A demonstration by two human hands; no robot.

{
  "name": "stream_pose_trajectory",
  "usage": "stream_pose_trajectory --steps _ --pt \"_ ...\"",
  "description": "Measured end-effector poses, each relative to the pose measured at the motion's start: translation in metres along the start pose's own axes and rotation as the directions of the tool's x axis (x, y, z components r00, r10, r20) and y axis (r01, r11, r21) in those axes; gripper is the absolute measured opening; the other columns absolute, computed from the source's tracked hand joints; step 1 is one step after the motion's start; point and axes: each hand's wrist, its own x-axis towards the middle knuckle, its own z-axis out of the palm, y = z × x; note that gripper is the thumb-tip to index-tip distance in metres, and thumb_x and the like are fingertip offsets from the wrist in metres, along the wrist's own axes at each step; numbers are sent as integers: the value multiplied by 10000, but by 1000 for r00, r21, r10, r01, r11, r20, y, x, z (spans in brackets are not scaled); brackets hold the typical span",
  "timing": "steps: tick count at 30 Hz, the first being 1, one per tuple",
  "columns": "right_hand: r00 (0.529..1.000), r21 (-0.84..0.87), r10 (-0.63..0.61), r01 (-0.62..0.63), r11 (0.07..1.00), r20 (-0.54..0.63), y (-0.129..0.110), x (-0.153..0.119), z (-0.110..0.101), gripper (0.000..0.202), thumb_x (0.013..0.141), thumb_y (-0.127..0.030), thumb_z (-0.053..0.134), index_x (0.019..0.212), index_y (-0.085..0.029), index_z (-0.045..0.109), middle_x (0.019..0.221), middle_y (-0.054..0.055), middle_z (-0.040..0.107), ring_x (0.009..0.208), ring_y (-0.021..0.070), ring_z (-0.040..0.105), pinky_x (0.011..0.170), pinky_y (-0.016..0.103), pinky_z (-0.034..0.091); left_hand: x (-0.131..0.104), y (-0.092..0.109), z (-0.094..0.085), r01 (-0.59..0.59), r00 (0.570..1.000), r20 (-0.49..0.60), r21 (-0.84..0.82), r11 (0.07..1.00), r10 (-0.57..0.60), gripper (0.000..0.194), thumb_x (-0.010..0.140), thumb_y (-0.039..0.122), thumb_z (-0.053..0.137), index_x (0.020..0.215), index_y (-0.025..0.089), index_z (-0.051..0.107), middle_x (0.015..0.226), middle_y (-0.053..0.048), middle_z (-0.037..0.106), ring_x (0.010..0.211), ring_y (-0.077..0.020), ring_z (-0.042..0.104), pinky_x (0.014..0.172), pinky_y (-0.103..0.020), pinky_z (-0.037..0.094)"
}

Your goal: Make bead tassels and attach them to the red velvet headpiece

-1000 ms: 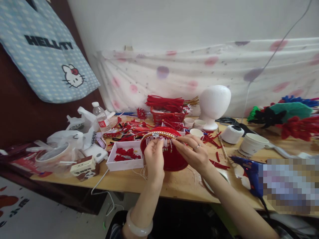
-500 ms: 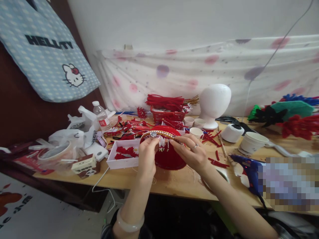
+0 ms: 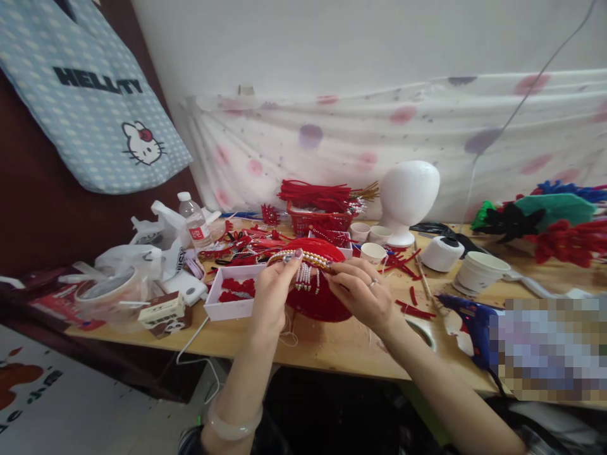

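Beads (image 3: 313, 256) are curving in white and gold along a round red piece (image 3: 325, 306) at centre, tassels (image 3: 308, 277) dangling, while left hand (image 3: 271, 297) and right hand (image 3: 364, 291) are pinching the beads' ends.

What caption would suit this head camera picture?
Two bare hands hold a beaded red piece above a cluttered wooden table.

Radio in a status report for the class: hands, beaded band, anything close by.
Left hand, right hand: both pinching beaded band. Bead fringe hanging before round red piece. Nearby: white box, partly hidden by left hand; glue gun farther right.
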Motion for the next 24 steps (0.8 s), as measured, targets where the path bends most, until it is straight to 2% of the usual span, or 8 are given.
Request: stream_pose_trajectory --steps 3,7,11,13,16,20,24 --pt "1000 17 0 0 1000 -8 -1 -1 1 195 860 -56 706 906 -201 583 877 80 779 782 191 693 708 334 622 0 -5 -1 -19 999 -46 -1 1000 19 301 532 392 863 661 145 751 578 -33 710 523 -137 599 595 -260 466" --pt "999 51 32 -31 998 -13 -2 -1 1 195 865 -85 712 891 -228 582 891 43 788 766 168 705 708 312 616 -3 -14 -2 -78 990 -117 -20 997 76 237 582 348 829 680 152 739 569 15 675 544 -115 570 610 -246 443" --pt "984 65 180 -178 982 -16 -9 1 -1 169 885 -133 693 1001 -231 619 892 51 772 804 191 730 731 345 616 -6 -21 0 -119 984 -141 -49 992 111 199 621 337 794 680 161 721 571 37 656 553 -112 560 608 -247 425" --pt "966 58 260 -259 964 -9 -15 2 -4 200 892 -120 669 1065 -215 641 925 82 762 854 218 737 758 376 616 -7 -23 2 -123 984 -134 -60 991 114 191 634 331 786 692 162 721 601 31 674 564 -113 567 601 -246 421" --pt "949 62 317 -316 947 6 -23 2 -7 215 892 -82 648 1062 -211 681 966 102 763 884 226 741 790 386 615 -9 -26 4 -127 985 -126 -67 990 118 184 650 329 781 686 162 713 613 27 683 573 -113 573 604 -244 424" --pt "945 74 327 -327 942 12 -27 3 -9 215 892 -70 638 1033 -215 712 927 84 776 829 210 742 751 371 621 -12 -23 5 -99 991 -101 -77 992 91 199 639 339 788 671 162 703 616 17 699 570 -114 585 605 -243 438" --pt "967 62 253 -252 966 -13 -25 3 -8 242 878 -61 643 1038 -222 726 886 67 784 784 199 737 721 359 617 -13 -12 0 -34 999 -30 -64 997 33 220 605 331 800 704 147 734 638 -13 727 587 -133 622 616 -253 458"
